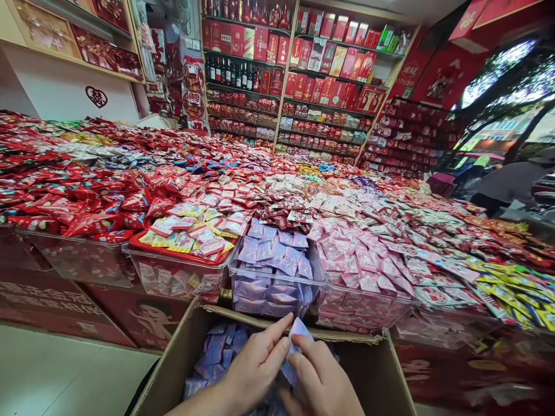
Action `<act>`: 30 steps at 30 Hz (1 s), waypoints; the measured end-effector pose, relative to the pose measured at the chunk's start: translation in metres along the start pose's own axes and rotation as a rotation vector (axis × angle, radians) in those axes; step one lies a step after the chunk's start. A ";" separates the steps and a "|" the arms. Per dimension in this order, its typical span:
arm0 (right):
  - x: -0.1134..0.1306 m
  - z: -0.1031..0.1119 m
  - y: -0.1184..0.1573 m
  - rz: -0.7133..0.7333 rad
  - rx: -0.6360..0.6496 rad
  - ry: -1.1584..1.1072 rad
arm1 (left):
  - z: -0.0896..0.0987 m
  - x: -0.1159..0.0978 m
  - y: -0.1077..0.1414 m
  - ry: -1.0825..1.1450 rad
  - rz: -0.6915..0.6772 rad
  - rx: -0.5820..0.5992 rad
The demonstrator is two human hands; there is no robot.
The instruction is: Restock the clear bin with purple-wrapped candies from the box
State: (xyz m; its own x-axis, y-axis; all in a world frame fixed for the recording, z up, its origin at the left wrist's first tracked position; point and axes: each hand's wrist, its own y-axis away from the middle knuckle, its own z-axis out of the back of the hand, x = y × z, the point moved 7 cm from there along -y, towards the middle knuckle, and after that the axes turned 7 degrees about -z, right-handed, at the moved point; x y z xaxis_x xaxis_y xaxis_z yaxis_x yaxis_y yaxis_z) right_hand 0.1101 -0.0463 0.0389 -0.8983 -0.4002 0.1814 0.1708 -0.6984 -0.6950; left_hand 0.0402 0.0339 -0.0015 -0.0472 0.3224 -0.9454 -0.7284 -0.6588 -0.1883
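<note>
Just above an open cardboard box [173, 352], my two hands are close together. My right hand [323, 375] is closed on a small purple packet [299, 332], which stands up between its fingers and thumb. My left hand [260, 364] touches or nearly touches the packet's left side, its index finger pointing forward; whether it grips the packet is hidden. Many purple packets [214, 355] lie in the left part of the box. Directly beyond the box, a clear plastic bin [277, 279] holds rows of the same purple packets.
Pink packets [359, 254] fill the bin to the right, and yellow and white ones [191, 228] the red-rimmed bin to the left. Red packets [104, 202] lie farther left. Shelves [284, 69] of boxes and bottles stand behind. A person [509, 182] bends at the far right.
</note>
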 end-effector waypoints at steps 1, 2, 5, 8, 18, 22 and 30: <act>0.004 0.005 -0.001 0.048 -0.034 0.026 | 0.003 -0.002 0.003 -0.024 -0.022 -0.014; 0.005 0.013 -0.002 0.075 -0.075 0.025 | 0.004 -0.006 0.005 -0.021 -0.066 -0.008; -0.006 0.043 -0.021 0.060 -0.134 -0.013 | 0.002 -0.023 0.009 0.090 -0.233 0.064; -0.032 0.059 -0.059 -0.009 -0.063 0.107 | 0.002 -0.029 0.007 0.055 -0.318 0.088; -0.106 -0.012 -0.127 -0.116 0.566 0.566 | 0.000 -0.027 0.005 -0.319 -0.449 0.067; -0.114 -0.032 -0.122 -0.048 0.744 0.586 | -0.003 -0.025 0.004 -0.376 -0.447 0.091; -0.073 0.011 -0.126 -0.123 0.631 0.412 | -0.005 -0.020 0.002 -0.459 -0.381 0.150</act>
State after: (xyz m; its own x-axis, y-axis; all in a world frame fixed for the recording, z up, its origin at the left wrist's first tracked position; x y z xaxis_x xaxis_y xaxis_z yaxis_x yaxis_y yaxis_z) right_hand 0.1588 0.0645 0.1203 -0.9831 -0.1306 -0.1282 0.1477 -0.9799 -0.1344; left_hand 0.0427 0.0229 0.0159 -0.0297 0.7978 -0.6021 -0.8387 -0.3476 -0.4193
